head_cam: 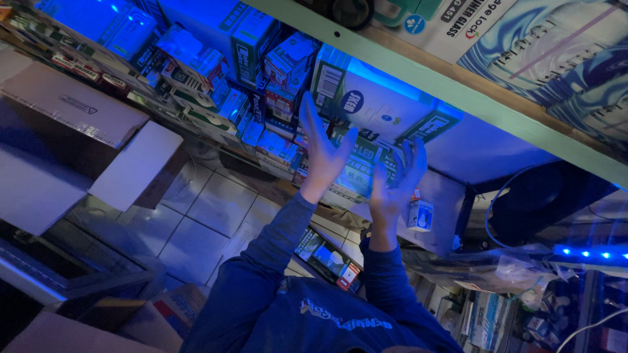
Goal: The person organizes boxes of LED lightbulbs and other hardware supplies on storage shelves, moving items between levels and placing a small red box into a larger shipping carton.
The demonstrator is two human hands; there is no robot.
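Large white-and-green carton (386,108) lies tilted on the stack under the pale shelf board (458,85), near the middle of the view. Both hands are raised to its lower edge. The step in hand looks like getting hold of a carton in this stack, or steadying one. The left hand (324,150) is spread flat, fingers wide and pointing up, against the big carton's left corner. The right hand (398,183) is also spread open, just below the carton's lower edge. Neither hand has closed on anything. Between them sits a flatter green-lettered carton (356,175), and I cannot tell whether the palms press on it or on the big one above. Any further move would, by my judgement, call for an even press from both sides, since the stack leans and neighbours sit tight against it. Left of the hands an open brown cardboard box (72,104) juts out over the tiled floor (216,209). Above it, rows of small blue-and-white boxes (216,78) crowd the shelf. A little white box (420,214) stands just right of the right wrist. The strong blue light from the strip of lamps (589,253) washes out colours. The dark rounded bulk under the shelf at right cannot be made out. The palms and the cartons' back faces are hidden, and the shelf's upper goods are cut off.
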